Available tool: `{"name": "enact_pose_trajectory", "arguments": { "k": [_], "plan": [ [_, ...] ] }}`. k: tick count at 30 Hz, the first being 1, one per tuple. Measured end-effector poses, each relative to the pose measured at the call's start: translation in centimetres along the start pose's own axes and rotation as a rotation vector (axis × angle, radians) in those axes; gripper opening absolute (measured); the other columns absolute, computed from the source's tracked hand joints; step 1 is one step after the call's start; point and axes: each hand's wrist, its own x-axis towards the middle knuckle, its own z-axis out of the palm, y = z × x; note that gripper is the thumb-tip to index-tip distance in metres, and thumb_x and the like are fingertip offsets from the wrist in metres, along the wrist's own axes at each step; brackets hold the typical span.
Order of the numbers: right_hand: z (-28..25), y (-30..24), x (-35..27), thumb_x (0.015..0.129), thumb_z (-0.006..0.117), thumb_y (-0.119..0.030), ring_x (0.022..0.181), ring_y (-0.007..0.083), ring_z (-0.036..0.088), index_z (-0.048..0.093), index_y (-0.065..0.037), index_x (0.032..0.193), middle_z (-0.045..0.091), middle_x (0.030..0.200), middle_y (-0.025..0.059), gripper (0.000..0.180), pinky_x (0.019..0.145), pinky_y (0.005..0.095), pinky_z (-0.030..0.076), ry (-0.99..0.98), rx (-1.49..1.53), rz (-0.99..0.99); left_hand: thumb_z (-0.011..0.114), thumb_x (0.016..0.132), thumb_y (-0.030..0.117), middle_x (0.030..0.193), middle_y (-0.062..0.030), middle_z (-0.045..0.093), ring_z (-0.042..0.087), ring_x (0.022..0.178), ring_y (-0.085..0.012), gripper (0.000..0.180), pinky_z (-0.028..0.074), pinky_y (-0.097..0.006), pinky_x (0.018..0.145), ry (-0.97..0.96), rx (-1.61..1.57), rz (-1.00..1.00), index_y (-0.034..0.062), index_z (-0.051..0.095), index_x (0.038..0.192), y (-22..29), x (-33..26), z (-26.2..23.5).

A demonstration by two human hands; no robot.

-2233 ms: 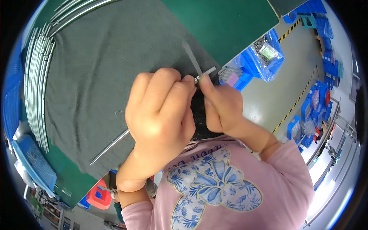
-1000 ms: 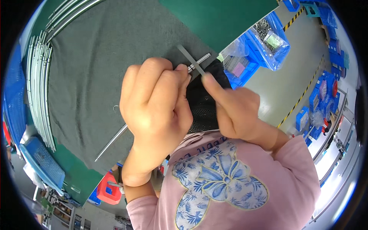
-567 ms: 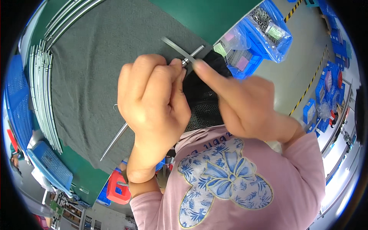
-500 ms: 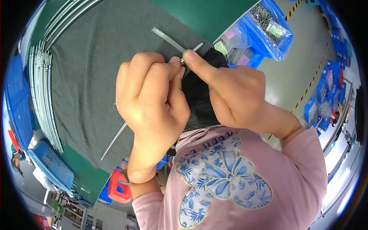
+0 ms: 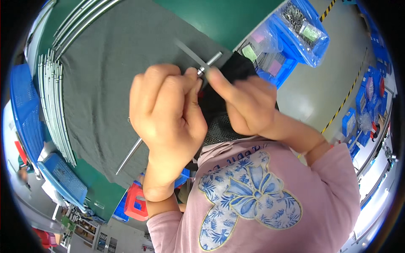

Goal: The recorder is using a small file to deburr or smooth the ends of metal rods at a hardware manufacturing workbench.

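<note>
The head view shows two bare hands busy over a dark grey cloth (image 5: pixel 97 84) on a green counter (image 5: pixel 219 17). The left hand (image 5: pixel 166 111) is curled tight around a shiny silver rod (image 5: pixel 130 156) and pinches it near the top end. The rod slants right through the hand: a short bit pokes out at the top right, and a longer bit comes out at the lower left, over the cloth. The right hand (image 5: pixel 251 101) is closed too, and it pinches one end of a thin, flat grey strip (image 5: pixel 190 51). The strip is a bit blurry and crosses the rod just beside the left fingertips. On the left, many more silver rods (image 5: pixel 52 101) lie side by side in a row. The pink shirt (image 5: pixel 320 202) has dark blue letters (image 5: pixel 236 158) across it, above a big blue and white bow picture. At the upper right, a blue bin (image 5: pixel 322 46) holds a clear bag with small metal bits and a pale green label (image 5: pixel 311 33). Next to it, another blue bin (image 5: pixel 291 69) has a pink paper (image 5: pixel 274 68) in it. Any words on these papers are too small to read.
</note>
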Motion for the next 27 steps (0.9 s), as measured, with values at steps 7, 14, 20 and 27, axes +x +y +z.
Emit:
{"name": "enact_pose_trajectory", "arguments": {
  "k": [7, 14, 20, 27],
  "plan": [
    [-0.9, 1.9, -3.1, 0.068, 0.055, 0.006, 0.041, 0.0168, 0.042, 0.06, 0.005, 0.117, 0.048, 0.056, 0.0045, 0.05, 0.041, 0.0292, 0.031, -0.056, 0.098, -0.05, 0.071, 0.066, -0.004, 0.075, -0.0074, 0.055, 0.05, 0.063, -0.0236, 0.015, 0.04, -0.032, 0.056, -0.024, 0.041, -0.025, 0.003, 0.063, 0.076, 0.1, 0.0, -0.5],
    [-0.6, 2.0, -2.0, 0.092, 0.049, -0.011, 0.05, 0.0044, 0.035, 0.049, 0.005, 0.121, 0.042, 0.06, -0.0022, 0.033, 0.049, 0.0214, 0.029, 0.261, 0.666, 0.577, 0.072, 0.067, -0.002, 0.074, -0.0063, 0.056, 0.051, 0.064, -0.0217, 0.016, 0.04, -0.031, 0.057, 0.043, 0.045, -0.043, 0.0044, 0.065, 0.079, 0.3, -0.2, -0.4],
    [1.6, 0.4, 0.2, 0.085, 0.067, -0.009, 0.05, -0.0006, 0.034, 0.057, 0.0, 0.1, 0.043, 0.059, -0.0075, 0.02, 0.047, 0.0177, 0.025, 0.282, 0.92, 0.794, 0.072, 0.068, -0.002, 0.074, -0.0057, 0.057, 0.051, 0.064, -0.0208, 0.015, 0.04, -0.03, 0.058, 0.023, 0.109, -0.008, 0.0046, 0.065, 0.08, 0.3, -0.1, -0.5],
    [-0.4, -1.5, 2.1, 0.082, 0.071, -0.01, 0.049, -0.0002, 0.044, 0.059, -0.003, 0.08, 0.052, 0.056, -0.0036, 0.015, 0.045, 0.0171, 0.032, 0.259, 0.879, 0.853, 0.072, 0.069, -0.002, 0.075, -0.0063, 0.057, 0.051, 0.065, -0.0214, 0.015, 0.041, -0.031, 0.059, 0.012, 0.075, -0.03, 0.0043, 0.065, 0.08, 0.1, -0.3, -0.6]
  ]
}}
